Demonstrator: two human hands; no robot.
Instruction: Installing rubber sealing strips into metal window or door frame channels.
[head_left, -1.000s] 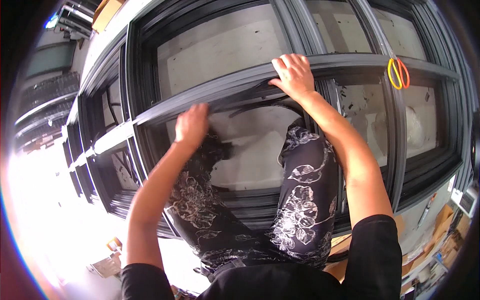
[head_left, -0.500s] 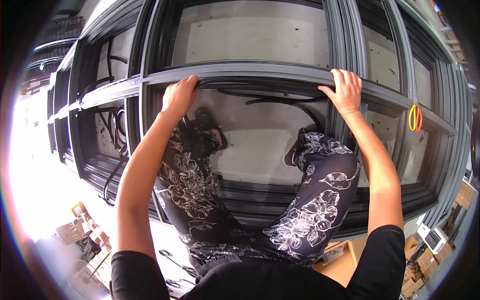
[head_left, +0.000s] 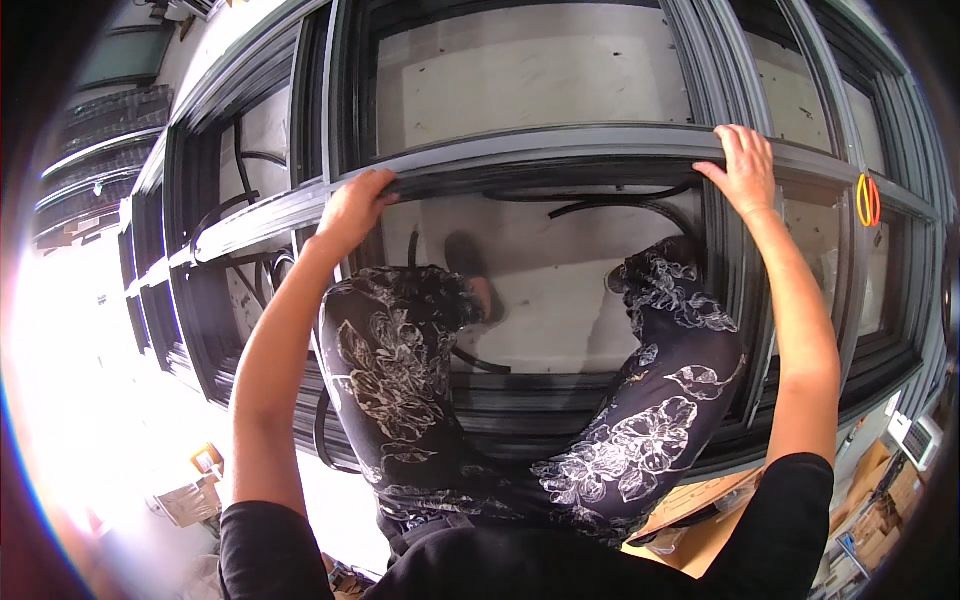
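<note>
A long grey metal crossbar (head_left: 540,148) of a stacked window-type frame runs across in front of me. My left hand (head_left: 352,208) is curled over the bar near its left joint, fingertips at the dark lower edge. Over the bar's right part, my right hand (head_left: 744,175) has its fingers across the top and its thumb spread along the near side. A black strip (head_left: 560,172) lies along the bar's near edge between the hands. Loose black strip (head_left: 620,203) curves down inside the opening below. What my palms press on is hidden.
My patterned trouser legs (head_left: 650,420) are spread within the frame opening. Orange and yellow loop handles (head_left: 868,200) hang on the frame at the right. More black strips (head_left: 265,157) coil in the left openings. Cardboard boxes (head_left: 700,510) stand at the lower right.
The view has shifted, so the frame sits further right in it. My left hand has slid left along the bar, closer to the joint. The right hand keeps about the same place on the bar.
</note>
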